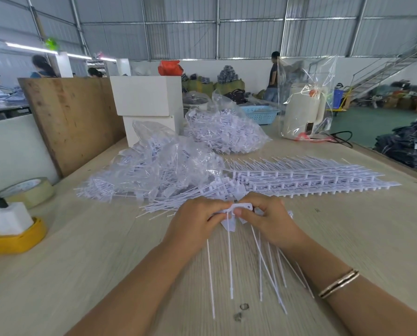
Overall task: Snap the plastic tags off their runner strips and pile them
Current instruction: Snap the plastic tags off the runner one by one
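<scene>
Both hands meet over the middle of the wooden table (105, 251). My left hand (197, 219) and my right hand (270, 219) pinch a short white runner strip (242, 206) between thumbs and fingers. Several white tags (263, 260) hang from it, their long thin tails pointing toward me. A loose pile of snapped tags (159, 206) lies just beyond my left hand. Stacked full runner strips (307, 178) lie behind my right hand.
Two clear plastic bags of tags (159, 166) (224, 132) sit further back. White boxes (151, 103), a wooden board (74, 120), tape rolls (29, 190) (16, 241), a white plug block (7, 218), a bagged kettle (304, 112) and a blue basket (259, 113) surround them. People stand far behind.
</scene>
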